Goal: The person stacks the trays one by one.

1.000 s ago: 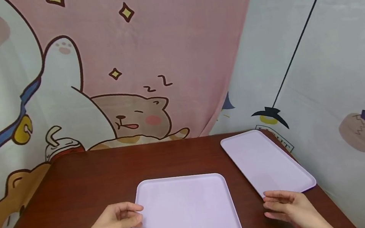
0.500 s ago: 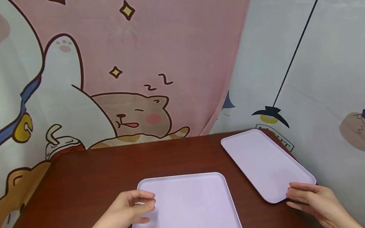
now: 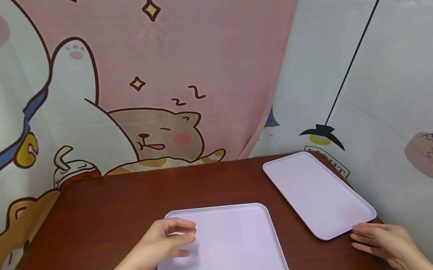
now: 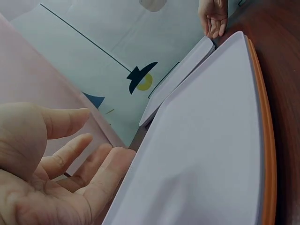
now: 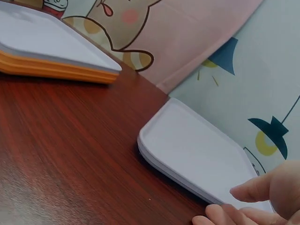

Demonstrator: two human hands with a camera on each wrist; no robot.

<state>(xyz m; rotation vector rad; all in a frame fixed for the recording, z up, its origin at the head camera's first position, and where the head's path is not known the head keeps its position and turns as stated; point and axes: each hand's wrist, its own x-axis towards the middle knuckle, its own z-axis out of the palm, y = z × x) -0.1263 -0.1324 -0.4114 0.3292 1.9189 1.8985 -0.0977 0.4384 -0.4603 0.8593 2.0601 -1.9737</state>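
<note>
A squarish pale lilac tray (image 3: 232,256) lies in the middle of the table in the head view. Its edge in the left wrist view shows orange layers (image 4: 267,154) beneath it. Over the tray's left part hovers my left hand (image 3: 165,244), fingers loosely bent and holding nothing. At the right sits a longer lilac tray (image 3: 319,194), whose side in the right wrist view looks layered. My right hand (image 3: 388,242) is at that tray's near right corner, fingers loosely bent by the rim. Whether the fingertips touch it, I cannot tell.
The dark red-brown table (image 3: 109,222) extends left and behind the trays. A printed cloth (image 3: 231,60) with cartoon animals hangs along its back and sides. The long tray is close to the table's right edge (image 3: 394,239).
My left hand has moved right and forward, from the square tray's left edge to above its surface. My right hand has slid rightward along the long tray's near end. Both trays stay put.
</note>
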